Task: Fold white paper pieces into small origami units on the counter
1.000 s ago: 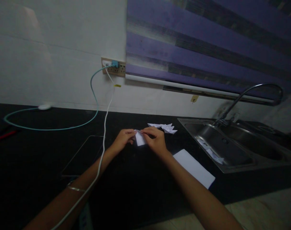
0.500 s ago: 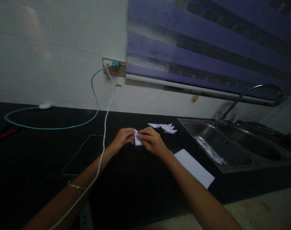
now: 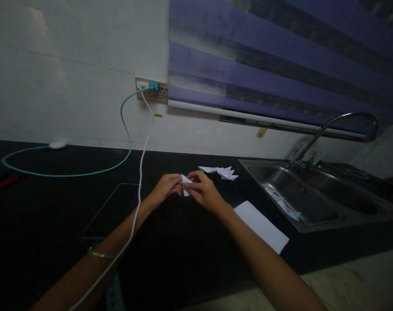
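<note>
A small folded white paper (image 3: pixel 186 181) is held up between both hands, over the black countertop. My left hand (image 3: pixel 166 188) pinches its left edge with thumb and fingers. From the right, my right hand (image 3: pixel 203 190) grips the same paper, its fingers lying across the front and covering part of it. Just beyond the right hand rest several folded white paper pieces (image 3: pixel 225 173) with pointed tips. A flat stack of white paper (image 3: pixel 261 226) lies beside my right forearm.
A dark tablet-like device (image 3: pixel 114 211) lies left of my left forearm. A white cable (image 3: pixel 140 172) hangs from the wall outlet (image 3: pixel 162 92) across that arm. On the right is a steel double sink (image 3: pixel 316 226) with a curved faucet (image 3: pixel 326 125). A teal cable (image 3: pixel 70 175) loops at left.
My right hand's fingers have shifted left across the folded paper, covering more of its middle. The left hand keeps its pinch. The whole view has moved very slightly.
</note>
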Demonstrator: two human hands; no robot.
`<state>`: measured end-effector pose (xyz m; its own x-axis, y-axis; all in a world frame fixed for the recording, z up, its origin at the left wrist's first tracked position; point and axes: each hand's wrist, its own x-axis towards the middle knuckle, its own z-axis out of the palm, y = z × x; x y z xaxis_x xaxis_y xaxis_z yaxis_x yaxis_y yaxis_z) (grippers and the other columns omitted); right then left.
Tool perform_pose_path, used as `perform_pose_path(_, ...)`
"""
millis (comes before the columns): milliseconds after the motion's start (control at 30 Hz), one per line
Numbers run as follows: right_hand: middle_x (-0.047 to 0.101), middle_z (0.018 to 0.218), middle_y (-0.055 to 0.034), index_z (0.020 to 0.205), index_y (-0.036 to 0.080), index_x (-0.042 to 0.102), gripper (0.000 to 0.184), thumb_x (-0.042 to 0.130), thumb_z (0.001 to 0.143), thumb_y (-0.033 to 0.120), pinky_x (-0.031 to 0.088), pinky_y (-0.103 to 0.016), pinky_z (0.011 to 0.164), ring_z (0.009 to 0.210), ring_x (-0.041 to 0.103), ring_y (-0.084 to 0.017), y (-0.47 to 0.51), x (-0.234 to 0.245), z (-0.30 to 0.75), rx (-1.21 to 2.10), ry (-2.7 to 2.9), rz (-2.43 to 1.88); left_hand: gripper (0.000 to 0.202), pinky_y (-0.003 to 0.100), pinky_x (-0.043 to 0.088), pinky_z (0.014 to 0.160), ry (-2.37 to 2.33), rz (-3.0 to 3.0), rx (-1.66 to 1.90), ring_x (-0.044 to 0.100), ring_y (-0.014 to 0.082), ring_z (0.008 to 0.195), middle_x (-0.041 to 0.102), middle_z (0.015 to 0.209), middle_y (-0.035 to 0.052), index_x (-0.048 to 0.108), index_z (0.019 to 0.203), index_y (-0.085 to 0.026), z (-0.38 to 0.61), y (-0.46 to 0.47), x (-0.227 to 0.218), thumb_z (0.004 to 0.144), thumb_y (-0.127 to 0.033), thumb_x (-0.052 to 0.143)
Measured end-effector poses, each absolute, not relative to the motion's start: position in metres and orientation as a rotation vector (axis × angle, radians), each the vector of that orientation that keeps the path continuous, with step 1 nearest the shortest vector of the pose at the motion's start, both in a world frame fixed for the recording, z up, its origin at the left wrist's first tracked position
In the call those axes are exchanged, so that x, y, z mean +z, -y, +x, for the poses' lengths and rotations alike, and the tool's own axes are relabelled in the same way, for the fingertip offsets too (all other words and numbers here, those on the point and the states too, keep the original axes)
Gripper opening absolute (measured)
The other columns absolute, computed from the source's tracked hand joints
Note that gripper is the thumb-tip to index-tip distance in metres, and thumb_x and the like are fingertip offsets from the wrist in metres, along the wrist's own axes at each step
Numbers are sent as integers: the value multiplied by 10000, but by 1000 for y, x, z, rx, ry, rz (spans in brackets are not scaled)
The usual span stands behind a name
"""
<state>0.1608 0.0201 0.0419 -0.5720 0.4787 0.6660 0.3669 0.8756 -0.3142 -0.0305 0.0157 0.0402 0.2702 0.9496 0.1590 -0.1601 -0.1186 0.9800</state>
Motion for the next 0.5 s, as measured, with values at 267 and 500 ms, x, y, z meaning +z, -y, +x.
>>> perform_pose_path(267,584,1156,-74,1050,283,747,234,648,866,176,512,-390,889,1040,569,-197,-23,40,161,271,2209,-595,430,196,380,435,-984,1616,1199,480,89,435,549,520,-16,595,669,-152,-28,-9,49,825,-553,599)
perform_pose_path(500,613,1121,-71,991,253,755,162,633,885,245,492,-374,890,1004,586,-188,-17,45,157,379,2170,-613,334,226,381,503,-1202,1795,1339,547,139,558,616,631,10,626,721,-162,-28,-13,39,903,-415,505)
